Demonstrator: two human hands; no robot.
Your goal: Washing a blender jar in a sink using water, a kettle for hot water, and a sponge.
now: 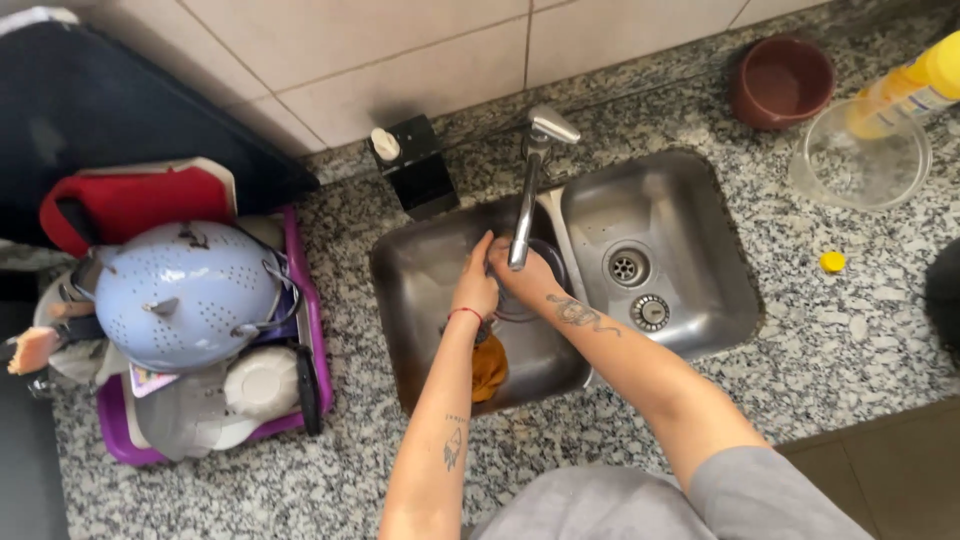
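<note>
Both my hands are over the left basin of a steel double sink (690,215), under the chrome tap (527,190). My left hand (477,282), with a red band at the wrist, and my right hand (525,278) are closed together on a dark round dish (545,262) that is mostly hidden behind them and the tap spout. An orange-brown cloth or sponge (488,367) lies in the basin just below my left wrist.
A purple drying rack (310,330) on the left holds a pale blue colander (185,295), a white bowl and a red board. A black soap dispenser (412,165) stands behind the sink. At right: brown bowl (780,80), clear glass bowl (860,160), yellow bottle (915,85), yellow cap (832,262).
</note>
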